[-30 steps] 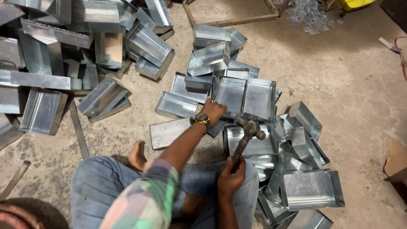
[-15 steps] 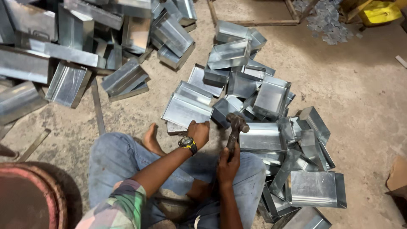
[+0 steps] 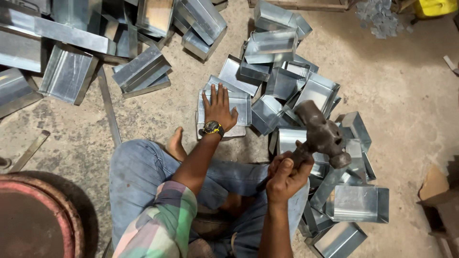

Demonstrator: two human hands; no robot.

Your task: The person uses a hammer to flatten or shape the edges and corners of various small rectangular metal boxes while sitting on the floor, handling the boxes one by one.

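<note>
My left hand [image 3: 219,109] lies flat, fingers [image 3: 213,95] spread wide, pressing a shallow rectangular sheet-metal tray [image 3: 241,102] against the concrete floor [image 3: 406,95]. My right hand [image 3: 285,177] has its fingers curled tight around a dark rusty hammer [image 3: 319,135], raised beside the tray.

One hammer [image 3: 319,134], one wristwatch [image 3: 213,128], two hands: left hand [image 3: 219,107] and right hand [image 3: 287,174]. One bare foot [image 3: 177,143] showed, plus one yellow container [image 3: 432,6] at the top edge and one round rusty rim [image 3: 43,220] at lower left. Folded sheet-metal trays [image 3: 224,108] lay in overlapping heaps, well over twenty, exact count impossible.
</note>
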